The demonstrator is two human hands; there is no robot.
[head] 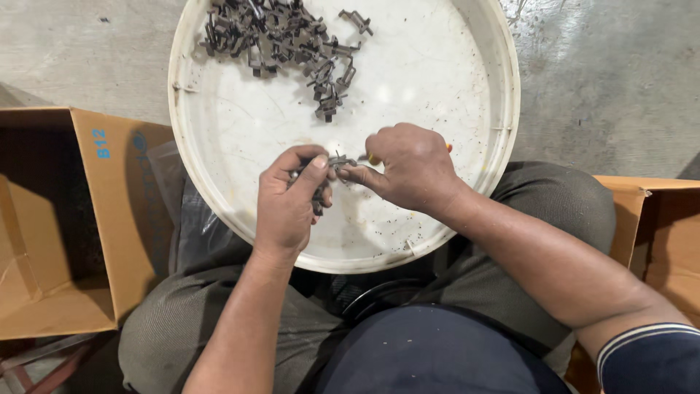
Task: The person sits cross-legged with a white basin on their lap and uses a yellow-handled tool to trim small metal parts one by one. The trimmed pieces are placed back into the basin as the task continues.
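Observation:
My left hand (288,201) grips a small dark metal part (329,166) over the near side of a big round white tray (467,87) that rests on my lap. My right hand (408,166) meets it from the right, fingertips pinching the same part, with a small yellow-handled object (373,158) partly hidden in its grasp. A pile of similar dark metal parts (281,36) lies at the tray's far side, well beyond both hands.
An open cardboard box (109,219) stands at my left and another cardboard box (656,219) at my right. My knees in grey trousers (561,197) support the tray. Grey concrete floor (612,80) surrounds it.

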